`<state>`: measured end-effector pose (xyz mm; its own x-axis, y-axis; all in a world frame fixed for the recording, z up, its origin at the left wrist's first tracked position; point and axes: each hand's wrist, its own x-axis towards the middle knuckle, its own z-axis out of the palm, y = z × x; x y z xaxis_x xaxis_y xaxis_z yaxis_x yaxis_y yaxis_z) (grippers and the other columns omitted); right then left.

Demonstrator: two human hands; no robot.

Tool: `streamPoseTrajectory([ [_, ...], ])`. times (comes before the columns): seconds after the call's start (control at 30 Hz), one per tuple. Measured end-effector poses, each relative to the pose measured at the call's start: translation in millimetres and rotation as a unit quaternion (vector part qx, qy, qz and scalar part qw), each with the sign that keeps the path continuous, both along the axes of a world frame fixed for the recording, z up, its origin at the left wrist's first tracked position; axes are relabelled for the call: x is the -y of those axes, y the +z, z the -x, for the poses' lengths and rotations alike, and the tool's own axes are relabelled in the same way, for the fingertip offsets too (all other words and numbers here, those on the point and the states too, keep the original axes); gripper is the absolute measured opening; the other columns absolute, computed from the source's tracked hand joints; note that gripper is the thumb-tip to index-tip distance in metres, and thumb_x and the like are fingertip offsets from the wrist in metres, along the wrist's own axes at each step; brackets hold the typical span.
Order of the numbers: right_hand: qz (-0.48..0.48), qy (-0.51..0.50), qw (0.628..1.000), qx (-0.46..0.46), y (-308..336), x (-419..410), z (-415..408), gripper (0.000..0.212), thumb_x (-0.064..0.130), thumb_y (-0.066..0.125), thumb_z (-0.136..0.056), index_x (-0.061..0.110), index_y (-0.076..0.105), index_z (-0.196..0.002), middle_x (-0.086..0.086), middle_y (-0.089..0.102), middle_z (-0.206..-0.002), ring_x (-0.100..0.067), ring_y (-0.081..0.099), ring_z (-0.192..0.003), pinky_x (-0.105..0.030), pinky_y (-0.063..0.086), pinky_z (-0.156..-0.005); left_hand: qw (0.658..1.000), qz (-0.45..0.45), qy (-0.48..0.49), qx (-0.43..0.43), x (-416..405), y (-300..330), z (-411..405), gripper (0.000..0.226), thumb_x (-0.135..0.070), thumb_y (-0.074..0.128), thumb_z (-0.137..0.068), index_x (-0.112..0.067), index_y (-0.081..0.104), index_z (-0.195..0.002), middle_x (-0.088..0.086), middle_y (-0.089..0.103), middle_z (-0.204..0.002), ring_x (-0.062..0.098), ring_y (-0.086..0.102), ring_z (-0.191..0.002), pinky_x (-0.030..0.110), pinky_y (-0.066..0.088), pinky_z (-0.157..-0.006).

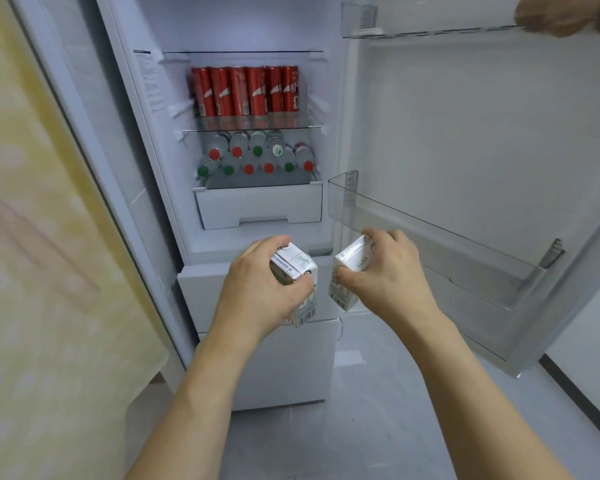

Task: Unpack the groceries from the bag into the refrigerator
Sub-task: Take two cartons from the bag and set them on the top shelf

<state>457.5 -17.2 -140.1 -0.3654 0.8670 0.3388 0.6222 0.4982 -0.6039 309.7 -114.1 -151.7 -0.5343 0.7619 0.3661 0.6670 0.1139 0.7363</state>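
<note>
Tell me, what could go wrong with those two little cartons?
The left hand and right hand each hold a carton, left carton and right carton, in mid-air over the floor, so one might slip and drop. They sit close together and could bump. The door shelf rim might catch the right carton.

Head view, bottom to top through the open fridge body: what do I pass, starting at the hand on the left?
Left hand gripping a carton → white drawer → capped bottles → red cans → bare top shelf.
</note>
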Motion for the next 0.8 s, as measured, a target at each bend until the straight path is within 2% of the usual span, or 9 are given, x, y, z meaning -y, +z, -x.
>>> streamPoseTrajectory([
  [0.1, -0.002, 0.005, 1.0, -0.006, 1.6, -20.9, 15.2, 0.045, 0.036, 0.07, -0.073, 0.014, 0.056, -0.111, -0.002, 0.046, -0.102, -0.025, 0.046, -0.103, -0.031, 0.043, -0.087, 1.0, -0.009, 0.004, 0.002, -20.0, -0.3, 11.4, 0.06, -0.029, 0.077, -0.072, -0.026, 0.059, -0.129, -0.01, 0.059, -0.121, 0.012, 0.054, -0.112, 0.034, 0.048, -0.098],
  [0.2, -0.008, 0.017, 1.0, -0.012, 2.9, -46.7, 28.2, 0.045, 0.037, 0.07, -0.072, 0.016, 0.057, -0.109, -0.002, 0.048, -0.101, -0.024, 0.046, -0.102, -0.036, 0.045, -0.088, 1.0, -0.02, 0.013, -0.008, -44.4, 0.1, 21.4, 0.06, -0.029, 0.077, -0.073, -0.025, 0.058, -0.13, -0.009, 0.06, -0.121, 0.012, 0.053, -0.113, 0.031, 0.046, -0.099],
  [0.4, -0.025, 0.037, 0.999, -0.021, 14.7, -99.1, 45.2, 0.05, 0.035, 0.071, -0.073, 0.014, 0.056, -0.115, 0.0, 0.046, -0.101, -0.023, 0.045, -0.107, -0.029, 0.039, -0.082, 0.998, -0.04, 0.035, -0.019, -91.1, 10.0, 38.4, 0.058, -0.029, 0.077, -0.075, -0.025, 0.058, -0.13, -0.009, 0.061, -0.12, 0.01, 0.055, -0.111, 0.025, 0.045, -0.097],
  [0.53, -0.032, 0.06, 0.997, -0.03, 20.6, -132.8, 62.9, 0.052, 0.035, 0.073, -0.072, 0.015, 0.057, -0.118, 0.002, 0.043, -0.101, -0.02, 0.046, -0.103, -0.021, 0.032, -0.076, 0.997, -0.049, 0.049, -0.017, -119.5, 17.9, 51.3, 0.06, -0.03, 0.076, -0.076, -0.025, 0.056, -0.132, -0.009, 0.06, -0.121, 0.011, 0.054, -0.113, 0.029, 0.046, -0.099],
  [0.67, -0.039, 0.09, 0.995, -0.031, 23.3, -152.7, 85.0, 0.061, 0.035, 0.074, -0.072, 0.016, 0.054, -0.126, 0.001, 0.045, -0.11, -0.02, 0.046, -0.111, -0.022, 0.034, -0.083, 0.996, -0.049, 0.069, -0.023, -135.7, 18.4, 68.5, 0.059, -0.029, 0.077, -0.076, -0.024, 0.058, -0.131, -0.009, 0.06, -0.121, 0.01, 0.055, -0.112, 0.026, 0.045, -0.098],
  [0.8, -0.037, 0.109, 0.993, -0.037, 25.2, -169.2, 110.4, 0.064, 0.038, 0.074, -0.074, 0.02, 0.05, -0.131, 0.006, 0.043, -0.108, -0.016, 0.043, -0.112, -0.022, 0.035, -0.086, 0.994, -0.052, 0.089, -0.023, -150.8, 19.5, 94.4, 0.058, -0.028, 0.077, -0.076, -0.024, 0.058, -0.131, -0.009, 0.06, -0.123, 0.012, 0.054, -0.114, 0.028, 0.045, -0.099],
])
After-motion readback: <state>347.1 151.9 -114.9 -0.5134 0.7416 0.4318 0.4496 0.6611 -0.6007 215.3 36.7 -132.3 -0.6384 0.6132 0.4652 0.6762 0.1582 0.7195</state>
